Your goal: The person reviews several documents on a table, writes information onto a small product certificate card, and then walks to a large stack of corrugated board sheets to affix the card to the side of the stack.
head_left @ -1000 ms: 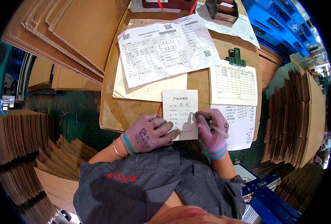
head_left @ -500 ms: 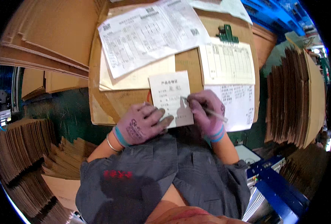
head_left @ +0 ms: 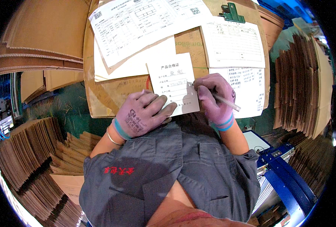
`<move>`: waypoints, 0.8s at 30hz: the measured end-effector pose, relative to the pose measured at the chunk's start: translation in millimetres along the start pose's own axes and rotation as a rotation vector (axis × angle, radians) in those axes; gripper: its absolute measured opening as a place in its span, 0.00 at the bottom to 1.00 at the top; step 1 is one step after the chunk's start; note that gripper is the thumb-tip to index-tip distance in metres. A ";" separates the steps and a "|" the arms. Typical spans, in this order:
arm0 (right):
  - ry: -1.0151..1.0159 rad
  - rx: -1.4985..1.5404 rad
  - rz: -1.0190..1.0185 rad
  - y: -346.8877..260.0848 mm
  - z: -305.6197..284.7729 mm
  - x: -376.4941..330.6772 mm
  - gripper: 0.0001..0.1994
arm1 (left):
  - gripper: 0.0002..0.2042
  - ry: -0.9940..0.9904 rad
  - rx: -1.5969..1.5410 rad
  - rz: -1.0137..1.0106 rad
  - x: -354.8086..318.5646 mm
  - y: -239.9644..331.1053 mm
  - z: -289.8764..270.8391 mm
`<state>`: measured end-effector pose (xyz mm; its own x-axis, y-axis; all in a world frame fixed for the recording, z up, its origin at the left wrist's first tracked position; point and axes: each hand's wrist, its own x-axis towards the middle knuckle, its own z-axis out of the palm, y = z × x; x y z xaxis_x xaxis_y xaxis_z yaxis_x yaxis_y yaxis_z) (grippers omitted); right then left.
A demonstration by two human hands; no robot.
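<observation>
A small white printed form (head_left: 172,80) with handwriting on its upper lines lies at the near edge of a cardboard-topped surface (head_left: 115,92). My left hand (head_left: 145,113), in a pale purple glove, rests flat with fingers apart on the form's lower left corner. Gloved the same way, my right hand (head_left: 217,96) pinches a pen (head_left: 227,102) at the form's right edge. The pen's tip is near the handwritten middle line; its pale rear end sticks out to the right.
Large printed sheets (head_left: 145,22) lie beyond the form. A green clip (head_left: 231,13) sits at the top of a form pad (head_left: 234,47) on the right. Stacked cardboard sheets (head_left: 298,83) stand on both sides. Blue machinery (head_left: 285,181) is at the lower right.
The papers and surface appear shifted toward the top of the picture. The pen has stayed at the form's right side, and the handwriting on the middle line shows more clearly.
</observation>
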<state>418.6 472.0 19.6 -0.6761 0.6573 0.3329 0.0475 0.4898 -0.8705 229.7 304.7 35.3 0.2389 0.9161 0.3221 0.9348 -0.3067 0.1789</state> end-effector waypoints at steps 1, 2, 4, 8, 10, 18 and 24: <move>-0.012 -0.003 -0.016 -0.9 -0.9 1.2 0.05 | 0.22 0.006 0.002 0.003 -0.2 -0.4 0.6; -0.024 -0.006 -0.031 -1.3 -1.2 1.9 0.05 | 0.22 0.005 0.004 0.000 -0.4 -0.3 0.5; 0.019 0.028 0.041 -1.7 -0.2 -0.5 0.05 | 0.22 0.003 0.003 -0.001 -0.2 -0.4 0.1; 0.002 -0.018 0.034 -1.4 -0.1 -1.1 0.05 | 0.22 0.002 0.017 -0.002 -0.5 0.7 -0.4; 0.015 -0.027 0.001 0.3 -0.9 -1.1 0.05 | 0.22 0.013 0.015 -0.004 -0.8 1.0 0.2; 0.052 0.018 0.062 -1.5 0.0 -1.6 0.06 | 0.22 -0.011 0.024 -0.007 -1.2 0.9 0.2; 0.050 0.018 0.036 -0.2 -1.6 -2.5 0.06 | 0.22 -0.013 0.029 -0.017 -2.6 1.2 0.4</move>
<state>421.4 471.1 19.6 -0.6365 0.7023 0.3187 0.0573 0.4552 -0.8885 230.3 302.1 34.3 0.2264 0.9243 0.3072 0.9458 -0.2840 0.1574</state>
